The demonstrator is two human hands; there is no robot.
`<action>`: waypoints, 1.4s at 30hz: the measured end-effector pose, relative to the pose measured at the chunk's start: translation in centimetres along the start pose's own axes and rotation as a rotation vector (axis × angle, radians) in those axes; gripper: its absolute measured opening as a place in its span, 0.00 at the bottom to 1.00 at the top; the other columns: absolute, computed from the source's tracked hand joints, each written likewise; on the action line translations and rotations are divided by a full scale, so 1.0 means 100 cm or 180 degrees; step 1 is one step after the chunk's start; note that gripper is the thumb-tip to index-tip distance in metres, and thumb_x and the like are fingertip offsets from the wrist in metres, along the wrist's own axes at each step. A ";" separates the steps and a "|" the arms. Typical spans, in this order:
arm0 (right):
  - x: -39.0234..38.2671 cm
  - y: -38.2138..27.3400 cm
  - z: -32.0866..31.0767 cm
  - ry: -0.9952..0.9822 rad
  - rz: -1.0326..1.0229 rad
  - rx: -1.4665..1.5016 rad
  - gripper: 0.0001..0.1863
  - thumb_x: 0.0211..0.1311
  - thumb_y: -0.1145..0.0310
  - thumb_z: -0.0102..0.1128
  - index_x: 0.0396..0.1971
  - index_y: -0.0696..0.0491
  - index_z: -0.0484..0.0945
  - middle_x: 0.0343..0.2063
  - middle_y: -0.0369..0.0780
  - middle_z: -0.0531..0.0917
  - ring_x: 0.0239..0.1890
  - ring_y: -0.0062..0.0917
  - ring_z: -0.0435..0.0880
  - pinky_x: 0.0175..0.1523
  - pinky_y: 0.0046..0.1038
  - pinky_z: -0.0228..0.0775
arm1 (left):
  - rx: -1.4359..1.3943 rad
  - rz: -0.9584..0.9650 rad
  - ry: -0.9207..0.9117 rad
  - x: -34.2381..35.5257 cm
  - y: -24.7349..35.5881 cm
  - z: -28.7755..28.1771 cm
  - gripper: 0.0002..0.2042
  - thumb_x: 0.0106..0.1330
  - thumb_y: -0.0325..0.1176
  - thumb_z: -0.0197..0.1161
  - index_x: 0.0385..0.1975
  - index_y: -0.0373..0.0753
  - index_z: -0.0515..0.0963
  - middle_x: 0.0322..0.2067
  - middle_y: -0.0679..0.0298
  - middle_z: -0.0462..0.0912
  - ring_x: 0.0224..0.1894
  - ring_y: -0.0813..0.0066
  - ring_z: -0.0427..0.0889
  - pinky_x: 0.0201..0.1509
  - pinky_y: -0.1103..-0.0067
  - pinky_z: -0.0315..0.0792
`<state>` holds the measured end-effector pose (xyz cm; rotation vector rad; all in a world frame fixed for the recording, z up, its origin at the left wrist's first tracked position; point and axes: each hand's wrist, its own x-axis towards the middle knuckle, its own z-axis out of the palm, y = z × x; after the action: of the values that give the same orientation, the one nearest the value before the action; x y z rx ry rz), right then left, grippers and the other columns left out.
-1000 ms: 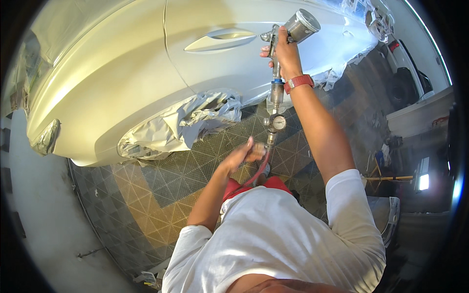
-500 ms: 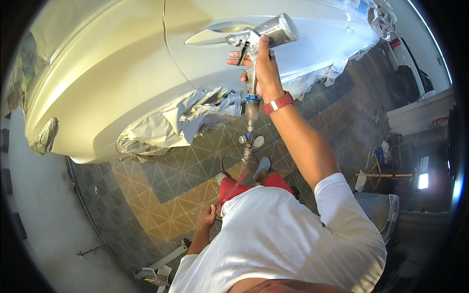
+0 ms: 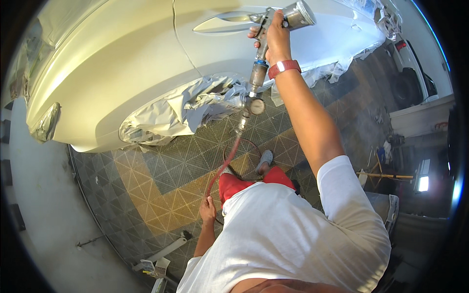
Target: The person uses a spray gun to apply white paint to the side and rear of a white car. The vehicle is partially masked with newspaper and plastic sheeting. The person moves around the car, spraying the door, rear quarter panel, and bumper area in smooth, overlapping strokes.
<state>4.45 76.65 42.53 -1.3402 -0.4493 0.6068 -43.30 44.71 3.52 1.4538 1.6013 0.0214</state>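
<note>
My right hand [image 3: 276, 39] is wrapped round the handle of a metal spray gun [image 3: 264, 39], held up against the car's side by the door handle [image 3: 220, 23]. A silver cup [image 3: 299, 15] sits tilted on the gun. Under the grip hang a small cylindrical filter and a round pressure gauge [image 3: 257, 106]. From there a red air hose [image 3: 227, 163] runs down to my left hand [image 3: 207, 210], whose fingers are closed on it at my side. The pale car body [image 3: 122, 63] fills the upper left; the gun's nozzle is partly hidden by my hand.
Crumpled masking sheet [image 3: 166, 115] covers the wheel opening and the car's lower edge. The floor has grey and tan grid tiles [image 3: 161, 210]. A white wall [image 3: 44, 205] stands at left. Another vehicle [image 3: 413, 73] and a stand with a wooden bar [image 3: 386, 176] are at right.
My right hand and the spray gun have moved up and to the right along the car, the gun turning with them. My left hand has risen slightly, and the hose shows more clearly.
</note>
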 end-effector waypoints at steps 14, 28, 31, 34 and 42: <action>-0.020 0.033 -0.076 0.0775 -0.0427 -0.0428 0.38 0.80 0.38 0.34 0.53 0.64 0.73 0.38 0.50 0.86 0.36 0.33 0.90 0.21 0.26 0.77 | 0.0147 -0.0485 -0.0271 -0.003 -0.008 0.017 0.33 0.78 0.62 0.40 0.50 0.36 0.82 0.45 0.42 0.86 0.52 0.40 0.83 0.57 0.54 0.73; -0.107 0.253 0.026 -0.0306 -0.1591 0.0068 0.33 0.82 0.42 0.37 0.51 0.61 0.74 0.43 0.44 0.87 0.34 0.25 0.86 0.24 0.23 0.71 | 0.0606 -0.0911 -0.0419 -0.020 -0.005 0.048 0.32 0.80 0.58 0.45 0.37 0.30 0.83 0.33 0.38 0.85 0.40 0.32 0.85 0.46 0.49 0.77; -0.092 0.257 0.040 -0.0218 -0.1927 0.0107 0.34 0.82 0.42 0.36 0.50 0.63 0.74 0.42 0.45 0.87 0.27 0.25 0.83 0.24 0.24 0.71 | 0.0355 -0.0679 -0.0345 0.001 0.019 0.054 0.31 0.79 0.57 0.47 0.35 0.30 0.83 0.32 0.37 0.84 0.38 0.33 0.84 0.44 0.49 0.76; -0.076 0.254 0.035 -0.0506 -0.1970 -0.0101 0.32 0.82 0.43 0.34 0.48 0.62 0.72 0.40 0.47 0.86 0.27 0.27 0.85 0.23 0.24 0.71 | 0.0237 -0.0531 -0.0394 0.018 0.029 0.064 0.31 0.79 0.58 0.48 0.35 0.30 0.83 0.31 0.37 0.84 0.37 0.33 0.84 0.42 0.50 0.76; -0.015 0.242 0.000 0.0080 -0.2193 -0.0505 0.50 0.72 0.24 0.21 0.55 0.62 0.65 0.39 0.48 0.83 0.31 0.28 0.84 0.19 0.24 0.69 | 0.0244 -0.0385 -0.0690 0.037 0.055 0.056 0.34 0.79 0.60 0.45 0.38 0.30 0.83 0.30 0.37 0.84 0.38 0.33 0.83 0.45 0.50 0.75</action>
<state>-0.31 78.46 18.85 -1.2348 -0.8999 -0.0183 -35.05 46.18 1.37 1.3644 1.5220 -0.2614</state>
